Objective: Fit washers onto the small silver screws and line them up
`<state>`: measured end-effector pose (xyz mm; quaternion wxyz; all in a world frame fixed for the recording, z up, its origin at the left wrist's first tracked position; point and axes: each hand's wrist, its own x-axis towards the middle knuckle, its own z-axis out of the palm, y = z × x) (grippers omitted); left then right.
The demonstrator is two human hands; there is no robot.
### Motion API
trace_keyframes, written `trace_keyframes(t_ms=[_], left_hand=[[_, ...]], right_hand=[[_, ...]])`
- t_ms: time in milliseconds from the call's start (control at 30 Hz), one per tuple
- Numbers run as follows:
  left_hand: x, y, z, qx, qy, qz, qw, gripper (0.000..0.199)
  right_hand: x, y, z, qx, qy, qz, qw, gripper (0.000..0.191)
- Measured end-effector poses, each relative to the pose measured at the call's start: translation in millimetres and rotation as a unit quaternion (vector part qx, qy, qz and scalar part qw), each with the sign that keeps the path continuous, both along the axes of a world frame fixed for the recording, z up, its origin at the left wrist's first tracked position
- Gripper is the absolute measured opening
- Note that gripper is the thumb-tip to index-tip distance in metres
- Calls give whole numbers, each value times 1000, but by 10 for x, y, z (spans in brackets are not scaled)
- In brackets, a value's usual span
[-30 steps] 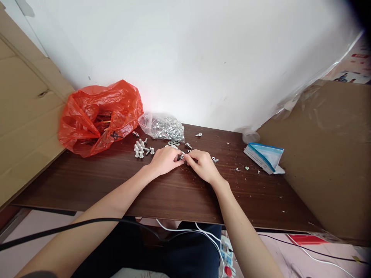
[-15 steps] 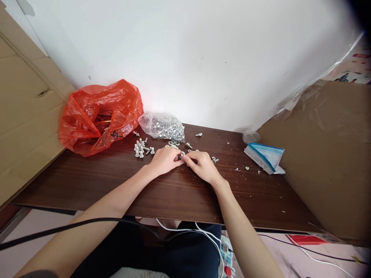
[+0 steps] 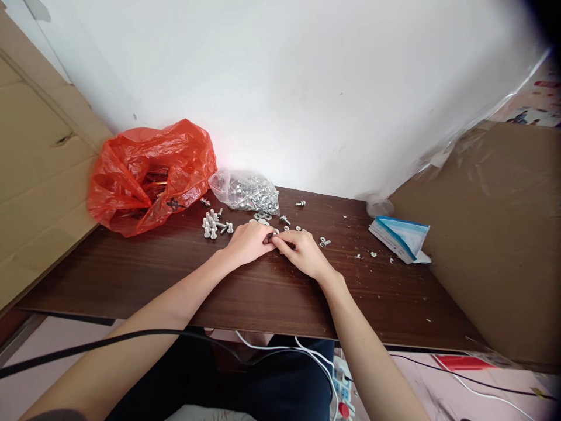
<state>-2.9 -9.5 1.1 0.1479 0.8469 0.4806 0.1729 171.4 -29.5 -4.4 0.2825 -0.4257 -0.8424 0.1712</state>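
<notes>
My left hand [image 3: 250, 242] is closed, with thumb and fingers pinching a small metal bolt that is mostly hidden by the fingertips. Against it presses my right hand [image 3: 303, 250], its thumb and index finger pinched together at the same spot; what they hold is too small to make out. Just beyond the fingers lie flat washers [image 3: 263, 216] and a bolt with a washer on it [image 3: 284, 220]. Left of my left hand, several silver bolts [image 3: 210, 223] stand on their heads in a cluster. Small rings and loose pieces [image 3: 323, 241] lie right of my right hand.
A clear bag of metal hardware [image 3: 252, 193] and a red plastic bag [image 3: 151, 181] sit at the back of the brown table [image 3: 263, 298]. A blue-and-white packet [image 3: 401, 238] lies to the right. Cardboard [image 3: 491, 245] borders both sides; a black cable [image 3: 109, 338] crosses in front.
My right fingertips have shifted slightly left and closed in over the bolt, which shows less now. My left hand has barely moved.
</notes>
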Motion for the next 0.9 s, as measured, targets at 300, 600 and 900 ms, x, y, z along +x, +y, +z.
trace_keyframes(t_ms=[300,600,900], left_hand=[[11,-16,34,-10,8,3,1000,17],[7,-3,6,-5,5,4,1000,19],[11,5,3,-5,-6,6,1000,13]], right_hand=[[-1,-4,10,15,23,6,1000,41],[41,16,20,21,67,-107,992,24],[35,53,-39,4,33,-86,996,17]])
